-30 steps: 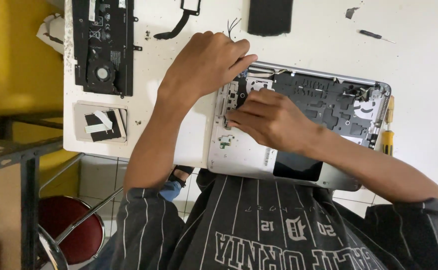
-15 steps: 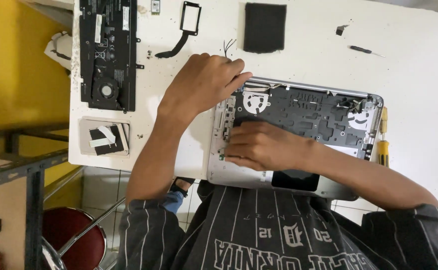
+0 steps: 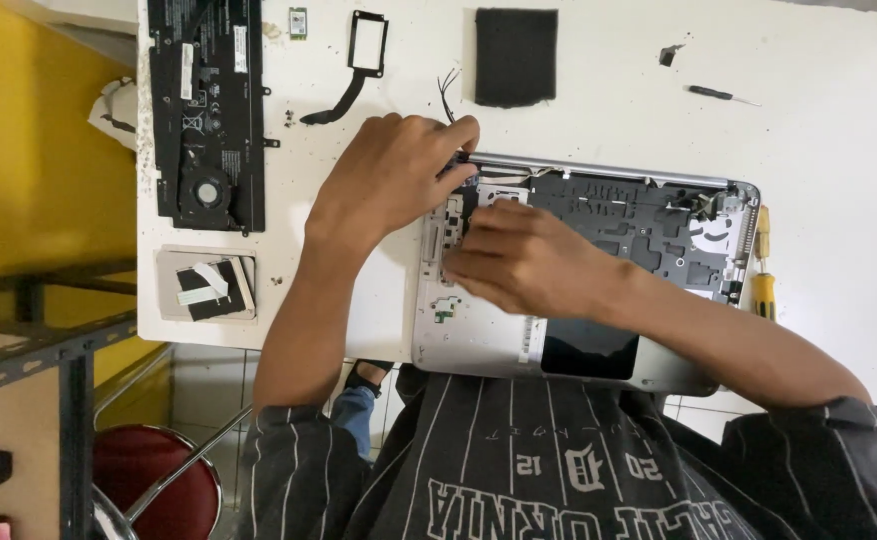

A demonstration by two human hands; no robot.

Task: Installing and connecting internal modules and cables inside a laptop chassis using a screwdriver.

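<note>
Teardown well advanced (battery panel (image 3: 209, 110) already out); left hand (image 3: 394, 180) and right hand (image 3: 524, 262) pinching small parts inside opened laptop base (image 3: 659, 225), exact grasp hidden.

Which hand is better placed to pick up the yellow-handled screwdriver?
Right: the right hand rests on the open laptop chassis, nearer the screwdriver at its edge. The left hand sits farther away.

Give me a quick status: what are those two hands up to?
Left hand grips the top left corner of the opened laptop shell. Right hand presses fingertips inside it, near the left edge. Yellow-handled screwdriver lies clear alongside.
</note>
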